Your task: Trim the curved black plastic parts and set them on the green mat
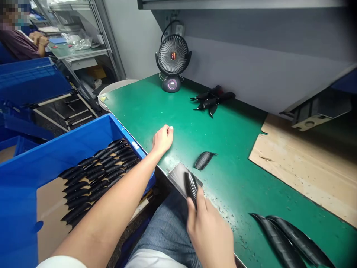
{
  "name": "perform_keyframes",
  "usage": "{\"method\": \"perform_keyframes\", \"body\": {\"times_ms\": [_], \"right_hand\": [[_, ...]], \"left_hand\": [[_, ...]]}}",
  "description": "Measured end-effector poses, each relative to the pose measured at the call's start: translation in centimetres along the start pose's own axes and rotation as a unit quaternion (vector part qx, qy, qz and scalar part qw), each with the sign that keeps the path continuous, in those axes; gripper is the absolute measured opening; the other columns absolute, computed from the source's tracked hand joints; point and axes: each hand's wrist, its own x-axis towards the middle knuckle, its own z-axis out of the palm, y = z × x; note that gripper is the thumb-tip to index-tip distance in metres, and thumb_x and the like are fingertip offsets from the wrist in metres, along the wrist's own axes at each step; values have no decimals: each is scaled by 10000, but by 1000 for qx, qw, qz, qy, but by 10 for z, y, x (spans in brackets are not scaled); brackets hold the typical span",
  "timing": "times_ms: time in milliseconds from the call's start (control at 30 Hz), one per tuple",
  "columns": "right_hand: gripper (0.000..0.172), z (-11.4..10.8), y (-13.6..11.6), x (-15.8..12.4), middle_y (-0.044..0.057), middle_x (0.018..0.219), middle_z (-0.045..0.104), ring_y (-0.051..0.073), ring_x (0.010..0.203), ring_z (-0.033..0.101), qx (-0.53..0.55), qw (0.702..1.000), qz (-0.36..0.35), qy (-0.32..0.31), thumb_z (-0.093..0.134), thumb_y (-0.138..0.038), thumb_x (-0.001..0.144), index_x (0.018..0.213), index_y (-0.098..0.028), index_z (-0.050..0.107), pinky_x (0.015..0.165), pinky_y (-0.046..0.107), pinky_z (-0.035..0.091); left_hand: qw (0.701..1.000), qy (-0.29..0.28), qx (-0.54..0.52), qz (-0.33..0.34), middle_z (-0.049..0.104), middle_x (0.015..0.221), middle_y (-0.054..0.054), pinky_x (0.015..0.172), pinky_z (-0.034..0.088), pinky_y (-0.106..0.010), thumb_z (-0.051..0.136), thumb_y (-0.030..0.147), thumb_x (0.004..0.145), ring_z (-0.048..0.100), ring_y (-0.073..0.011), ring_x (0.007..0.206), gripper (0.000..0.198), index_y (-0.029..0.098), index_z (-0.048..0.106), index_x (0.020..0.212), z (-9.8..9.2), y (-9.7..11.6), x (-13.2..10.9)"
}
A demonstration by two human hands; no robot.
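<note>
"So, what is being pinched by the right hand [209, 232]?"
"A ribbed black strip [191, 188] is pressed between thumb and fingers, above a grey sheet [180, 176] at the near edge of the green bench mat [240, 156]."
"And the left hand [163, 139]?"
"It is rested on the mat, curled shut, just right of a blue crate [111, 125]."

Black ribbed strip [191, 188] in right hand [209, 234]

Two hands [209, 234], one desk fan [173, 56], two long black strips [279, 240]
</note>
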Motion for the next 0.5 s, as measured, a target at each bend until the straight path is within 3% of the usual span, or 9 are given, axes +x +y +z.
{"method": "perform_keyframes", "body": {"times_ms": [100,267,500], "right_hand": [[402,-5,1,1,100,896,703,221,687,695,0,1000,1,-1,384,-305,1014,1328,-88,508,480,289,465],[372,-12,3,10,77,947,719,240,704,707,21,998,5,-66,409,-298,1003,1316,-137,527,506,299,474],[385,-13,0,12,68,932,704,240,722,699,11,997,6,-71,439,-318,992,1332,-151,507,504,295,453]], "left_hand": [[1000,-4,4,1,640,785,-39,617,333,-293,300,460,1001,605,-229,743,359,238,534,844,-1,0,0],[1000,-8,5,1,649,796,-41,633,339,-290,283,460,1004,610,-228,760,367,240,538,858,-2,1,0],[1000,-11,8,-5,666,823,-52,646,358,-293,279,485,1001,626,-238,789,386,242,557,885,-2,2,0]]}}
